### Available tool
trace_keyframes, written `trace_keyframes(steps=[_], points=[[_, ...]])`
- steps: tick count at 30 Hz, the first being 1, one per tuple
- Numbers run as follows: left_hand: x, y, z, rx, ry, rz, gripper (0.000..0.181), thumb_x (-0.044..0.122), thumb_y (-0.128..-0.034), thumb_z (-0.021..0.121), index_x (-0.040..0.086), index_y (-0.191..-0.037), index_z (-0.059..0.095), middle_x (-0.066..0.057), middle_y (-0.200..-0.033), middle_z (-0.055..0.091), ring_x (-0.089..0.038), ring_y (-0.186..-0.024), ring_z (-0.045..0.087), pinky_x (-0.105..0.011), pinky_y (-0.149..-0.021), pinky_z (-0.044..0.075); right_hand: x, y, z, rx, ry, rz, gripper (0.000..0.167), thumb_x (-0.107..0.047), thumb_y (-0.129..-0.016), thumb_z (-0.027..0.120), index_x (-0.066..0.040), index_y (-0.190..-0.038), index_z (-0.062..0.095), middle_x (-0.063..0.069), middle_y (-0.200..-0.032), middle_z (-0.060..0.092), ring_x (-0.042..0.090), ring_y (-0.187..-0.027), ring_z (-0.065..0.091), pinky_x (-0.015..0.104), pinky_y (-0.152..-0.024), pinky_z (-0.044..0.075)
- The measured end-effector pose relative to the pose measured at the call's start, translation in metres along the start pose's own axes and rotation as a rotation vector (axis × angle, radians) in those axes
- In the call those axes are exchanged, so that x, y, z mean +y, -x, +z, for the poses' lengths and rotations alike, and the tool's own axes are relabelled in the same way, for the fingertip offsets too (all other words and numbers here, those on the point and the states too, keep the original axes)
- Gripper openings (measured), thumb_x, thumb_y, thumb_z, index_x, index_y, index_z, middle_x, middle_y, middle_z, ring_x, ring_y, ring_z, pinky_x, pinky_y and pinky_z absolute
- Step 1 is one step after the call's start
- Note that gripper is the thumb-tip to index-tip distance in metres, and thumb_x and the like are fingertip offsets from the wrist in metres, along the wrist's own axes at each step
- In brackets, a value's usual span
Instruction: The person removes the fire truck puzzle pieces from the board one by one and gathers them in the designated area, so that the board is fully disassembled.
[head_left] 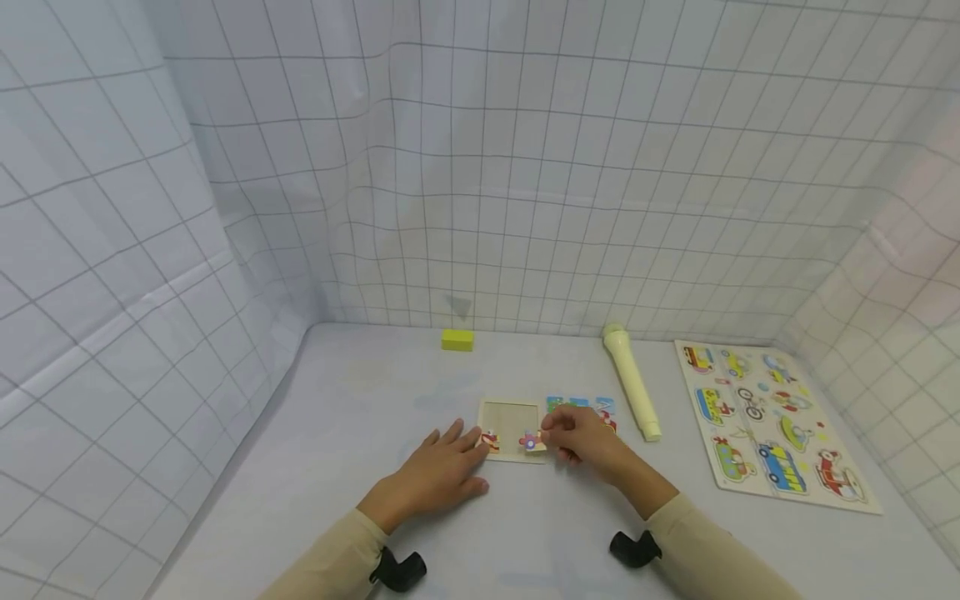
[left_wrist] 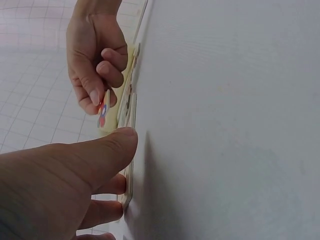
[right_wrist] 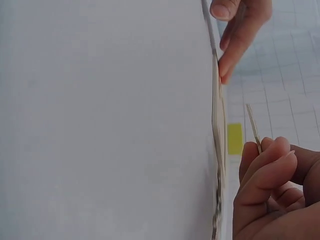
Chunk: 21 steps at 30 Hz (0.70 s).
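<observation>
My right hand [head_left: 588, 437] pinches a small jigsaw puzzle piece [head_left: 531, 442] with a flower-like print, over the lower right corner of a shallow wooden puzzle tray [head_left: 512, 417]. In the right wrist view that piece [right_wrist: 253, 125] is held edge-on, raised above the tray. My left hand [head_left: 442, 471] lies with extended fingers at the tray's left edge, its fingertips touching it. Close to those fingertips, another printed piece [head_left: 491, 443] sits in the tray's lower left corner. Several more pieces [head_left: 577, 402] lie just right of the tray, partly hidden behind my right hand.
Beyond the tray, a yellow block [head_left: 457, 340] stands near the back curtain. A pale yellow stick with a rounded head [head_left: 633, 383] lies right of the pieces. Farther right is a large wooden vehicle puzzle board [head_left: 776, 425]. Gridded white curtains [head_left: 525, 208] surround the table.
</observation>
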<state>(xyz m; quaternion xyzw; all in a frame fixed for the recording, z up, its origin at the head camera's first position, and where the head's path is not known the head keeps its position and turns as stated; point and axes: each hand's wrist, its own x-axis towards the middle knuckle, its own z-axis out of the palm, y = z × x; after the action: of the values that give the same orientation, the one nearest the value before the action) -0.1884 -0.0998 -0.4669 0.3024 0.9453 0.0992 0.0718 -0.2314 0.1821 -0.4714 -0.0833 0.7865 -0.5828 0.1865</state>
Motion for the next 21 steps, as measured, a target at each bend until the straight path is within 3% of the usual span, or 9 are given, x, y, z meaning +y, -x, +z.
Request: trace_keyframes(steps=[8, 13, 21], points=[[0.001, 0.001, -0.001, 0.001, -0.002, -0.006, 0.058, 0.044, -0.0997, 0.063, 0.01, -0.146, 0.056, -0.013, -0.159, 0.044, -0.043, -0.149, 0.033, -0.066, -0.113, 0.033, 0.014, 0.023, -0.039, 0.15, 0.053, 0.099, 0.015, -0.011, -0.095, 0.07, 0.0, -0.105, 0.065, 0.007, -0.085, 0.066, 0.014, -0.058, 0.048, 0.024, -0.051, 0.04], [0.002, 0.001, -0.002, -0.003, -0.009, -0.008, 0.059, 0.045, -0.0993, 0.063, 0.01, -0.146, 0.056, -0.013, -0.158, 0.044, -0.043, -0.149, 0.033, -0.065, -0.113, 0.033, 0.023, 0.031, -0.042, 0.179, 0.16, 0.093, 0.01, -0.007, -0.093, 0.071, -0.003, -0.1, 0.066, 0.004, -0.079, 0.061, 0.014, -0.057, 0.048, 0.025, -0.049, 0.04], [0.002, 0.0, -0.001, -0.01, -0.009, -0.012, 0.06, 0.045, -0.099, 0.064, 0.01, -0.147, 0.056, -0.012, -0.158, 0.045, -0.043, -0.149, 0.033, -0.065, -0.113, 0.033, 0.017, 0.033, -0.04, 0.22, 0.339, 0.048, 0.004, -0.004, -0.091, 0.071, -0.006, -0.092, 0.068, 0.003, -0.077, 0.06, 0.014, -0.058, 0.051, 0.026, -0.049, 0.043]])
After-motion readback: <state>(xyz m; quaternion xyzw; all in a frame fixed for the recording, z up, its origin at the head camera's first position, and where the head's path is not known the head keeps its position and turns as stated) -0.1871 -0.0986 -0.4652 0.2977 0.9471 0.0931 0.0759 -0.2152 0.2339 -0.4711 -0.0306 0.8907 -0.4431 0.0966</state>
